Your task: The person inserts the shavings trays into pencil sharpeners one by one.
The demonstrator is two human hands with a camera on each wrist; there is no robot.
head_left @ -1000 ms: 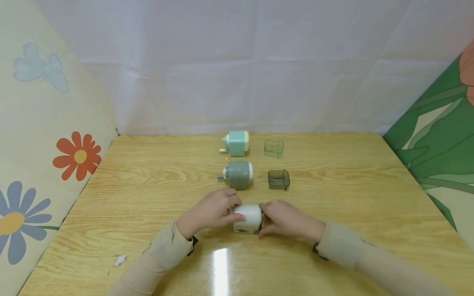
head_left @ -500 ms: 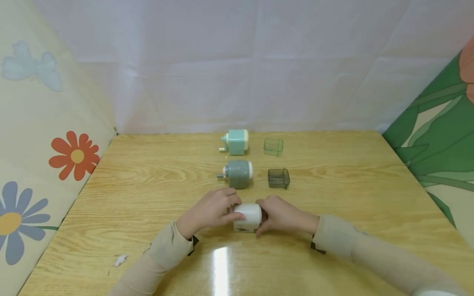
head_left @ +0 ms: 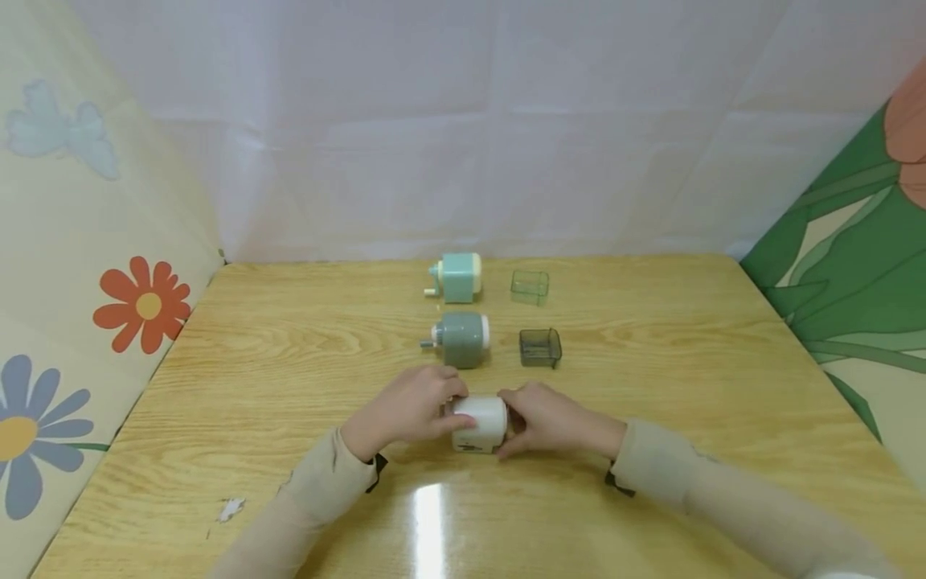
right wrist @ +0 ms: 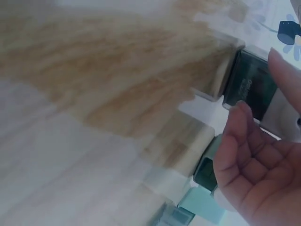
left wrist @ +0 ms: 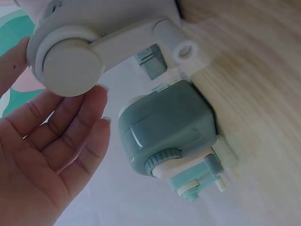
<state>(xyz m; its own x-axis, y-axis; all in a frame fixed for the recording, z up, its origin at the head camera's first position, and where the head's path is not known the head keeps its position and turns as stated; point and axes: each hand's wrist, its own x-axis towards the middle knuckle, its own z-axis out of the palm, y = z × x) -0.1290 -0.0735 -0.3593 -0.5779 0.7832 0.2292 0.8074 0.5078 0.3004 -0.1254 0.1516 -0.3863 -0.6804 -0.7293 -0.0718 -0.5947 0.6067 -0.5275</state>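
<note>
A white hand-crank pencil sharpener (head_left: 486,412) lies on the table before me, its crank (left wrist: 124,44) towards the left. My left hand (head_left: 408,408) holds it at the crank end, thumb on the near side and fingers on the far side. At the opposite end my right hand (head_left: 555,420) pinches it, with thumb and fingertips at two edges of the dark end face (right wrist: 250,84). Behind stand a grey-green pencil sharpener (head_left: 461,339) and a teal one (head_left: 458,277). To their right lie a smoky clear shavings drawer (head_left: 530,360) and a green-tinted clear drawer (head_left: 530,297).
The wood-grain table (head_left: 687,338) reaches back to a white cloth (head_left: 376,185). Flower-patterned panels (head_left: 43,241) flank it on both sides. A small pale patch (head_left: 231,508) shows at the table's left front.
The right hand has moved slightly left, closer against the sharpener's right end. The left hand keeps its hold, and the other sharpeners and drawers lie as before. The head view has shifted a little.
</note>
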